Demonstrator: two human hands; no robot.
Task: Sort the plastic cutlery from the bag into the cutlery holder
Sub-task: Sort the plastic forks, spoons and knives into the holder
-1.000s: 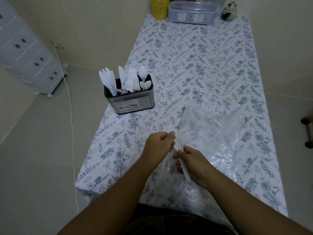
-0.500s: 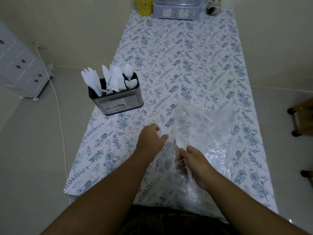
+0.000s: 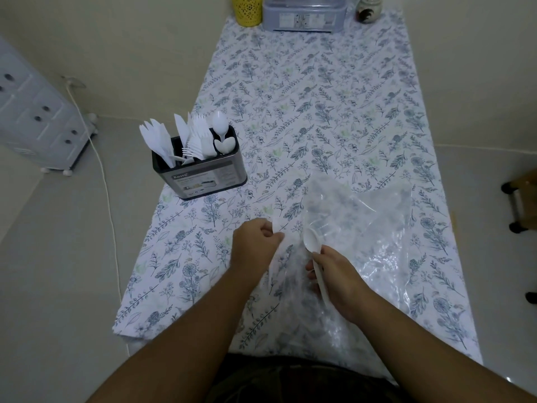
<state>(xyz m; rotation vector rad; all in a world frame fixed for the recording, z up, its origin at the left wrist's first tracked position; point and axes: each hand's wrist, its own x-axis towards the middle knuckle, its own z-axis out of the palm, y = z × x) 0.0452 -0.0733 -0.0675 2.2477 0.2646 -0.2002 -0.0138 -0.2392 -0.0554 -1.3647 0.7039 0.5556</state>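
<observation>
White plastic spoon (image 3: 311,242) is in the right hand (image 3: 338,282): fingers closed around the handle, bowl sticking out past the fingertips, pointing away from the person, over the clear plastic bag (image 3: 366,228). Handle runs back under the palm toward the wrist.

Left hand (image 3: 255,247) sits just left of that grip, thumb and fingers pinched shut on the bag's near-left edge, holding it up off the table. Rest of the bag spreads flat, beyond and to the right of the right hand, crumpled; contents hard to make out.

Cutlery holder (image 3: 200,173) stands upright well up-left of both hands, near the left edge of the floral tablecloth (image 3: 319,97). Left section has knives, middle forks, right section spoons, all handle-down.

Far end of the table: yellow container (image 3: 247,8), grey lidded box (image 3: 303,13), small ceramic jar (image 3: 368,8). White drawer unit (image 3: 32,117) on the floor, far left.
</observation>
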